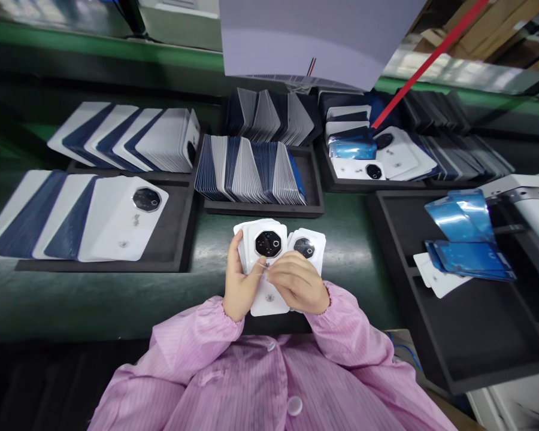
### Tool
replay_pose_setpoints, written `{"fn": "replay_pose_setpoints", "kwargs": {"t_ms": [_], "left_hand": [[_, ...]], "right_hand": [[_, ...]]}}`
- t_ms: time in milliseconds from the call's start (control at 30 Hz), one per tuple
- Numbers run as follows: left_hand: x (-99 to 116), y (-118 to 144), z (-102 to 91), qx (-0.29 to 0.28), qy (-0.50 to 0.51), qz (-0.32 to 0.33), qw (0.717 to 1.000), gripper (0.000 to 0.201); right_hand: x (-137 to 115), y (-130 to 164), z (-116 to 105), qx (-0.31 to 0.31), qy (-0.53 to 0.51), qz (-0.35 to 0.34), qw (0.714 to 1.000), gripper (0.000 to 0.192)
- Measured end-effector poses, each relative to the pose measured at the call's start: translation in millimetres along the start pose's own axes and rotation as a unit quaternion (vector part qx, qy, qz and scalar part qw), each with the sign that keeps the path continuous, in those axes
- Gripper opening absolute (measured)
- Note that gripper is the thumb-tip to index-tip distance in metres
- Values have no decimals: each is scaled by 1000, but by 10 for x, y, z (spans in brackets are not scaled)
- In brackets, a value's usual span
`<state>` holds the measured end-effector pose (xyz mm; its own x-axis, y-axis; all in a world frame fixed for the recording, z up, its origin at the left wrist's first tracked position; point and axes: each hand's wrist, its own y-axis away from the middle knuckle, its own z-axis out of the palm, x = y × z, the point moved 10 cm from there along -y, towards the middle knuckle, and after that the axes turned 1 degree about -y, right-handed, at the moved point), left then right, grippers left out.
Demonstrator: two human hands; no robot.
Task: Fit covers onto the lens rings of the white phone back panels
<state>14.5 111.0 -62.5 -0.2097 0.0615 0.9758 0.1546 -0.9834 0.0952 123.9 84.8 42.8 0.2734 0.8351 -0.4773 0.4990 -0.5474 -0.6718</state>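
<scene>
Small stack of white phone back covers (pixel 266 263) held at frame centre, above green worktop (pixel 117 299). Left hand (pixel 241 281) clenched round stack's left edge. Right hand (pixel 299 281) pinched at small tab on top cover, just below black camera ring; film apparently not yet peeled. Second cover (pixel 309 246) fanned out at 3 o'clock of stack. Peeled blue films (pixel 469 239) piled in black tray (pixel 476 335) at 3 o'clock. Many covers racked in trays (pixel 260 173) at 12 and 9 o'clock: much work judged left.
</scene>
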Motion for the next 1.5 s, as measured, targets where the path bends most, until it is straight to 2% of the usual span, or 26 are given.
{"fn": "replay_pose_setpoints", "kwargs": {"t_ms": [433,767,1000,1133,1200,1267,1333,1400,1500], "left_hand": [[-7,8,-7,0,-1,-2,1000,68],[-52,1,-8,3,0,-19,1000,66],[-70,-4,-10,0,2,-20,1000,66],[-73,-2,2,3,7,-32,999,66],[-81,6,17,3,23,-46,999,66],[-97,18,35,1,44,-60,997,67],[-113,32,56,-4,61,-72,996,69],[-128,47,77,-10,70,-82,994,70],[-124,61,107,-19,82,-89,993,70]], "right_hand": [[-33,-5,-1,3,-2,-11,1000,21],[109,82,-49,27,22,48,998,27],[102,71,-2,5,17,44,999,28],[112,61,-29,17,23,54,998,31],[156,55,-85,40,51,81,995,32],[270,72,-154,61,98,143,983,35],[424,121,-190,62,129,221,965,49],[547,172,-175,45,121,273,953,63],[641,220,-172,46,89,303,948,60]]}}
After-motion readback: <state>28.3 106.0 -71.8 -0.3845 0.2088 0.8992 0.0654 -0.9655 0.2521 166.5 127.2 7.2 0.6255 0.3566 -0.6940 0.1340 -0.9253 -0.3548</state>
